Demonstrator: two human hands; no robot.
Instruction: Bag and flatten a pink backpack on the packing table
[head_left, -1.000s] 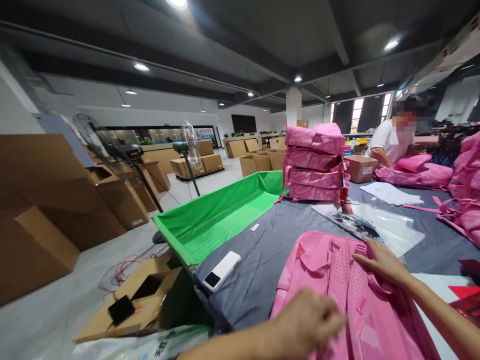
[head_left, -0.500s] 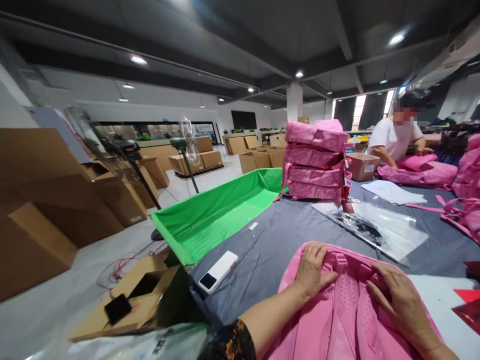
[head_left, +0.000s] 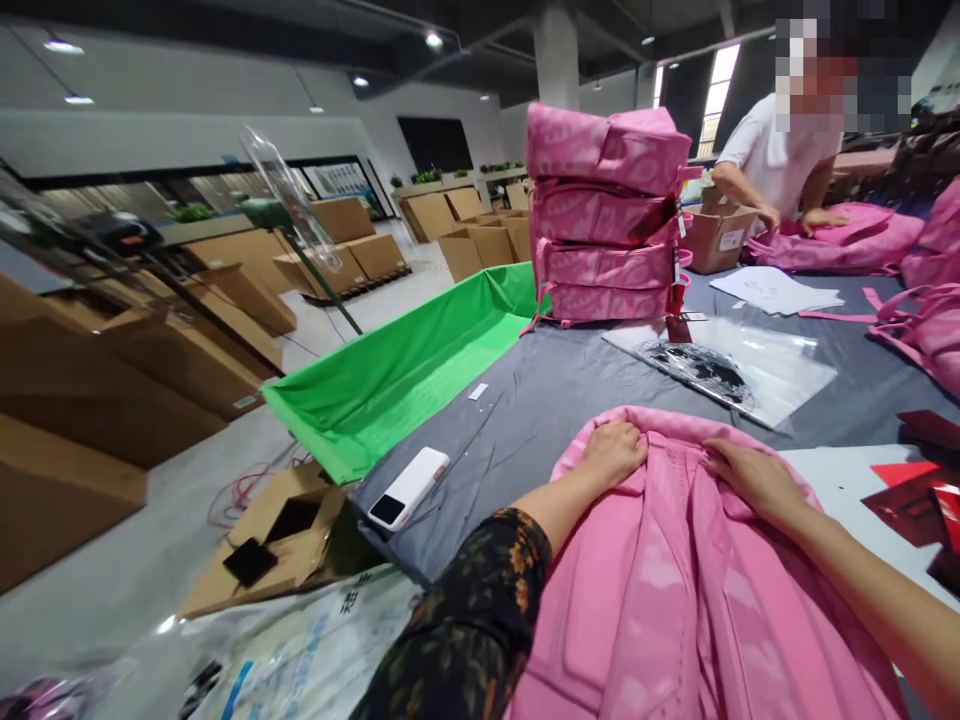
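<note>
A pink backpack [head_left: 675, 590] lies flat on the grey table cloth [head_left: 540, 400] right in front of me. My left hand [head_left: 613, 452] rests on its top left corner with the fingers curled over the edge. My right hand [head_left: 750, 478] presses on the top right part, fingers bent and gripping the fabric. Both hands are closed on the backpack's upper rim.
A stack of pink backpacks [head_left: 604, 215] stands at the table's far side, with clear plastic bags [head_left: 724, 365] beside it. A white phone [head_left: 409, 488] lies near the left edge. A green fabric bin [head_left: 397, 375] hangs off the table. A person in white [head_left: 772, 150] works at the back right. Cardboard boxes [head_left: 112, 370] fill the floor.
My left hand came up from below onto the backpack's top left corner. Both hands moved to its upper rim. The view tilted down and closer.
</note>
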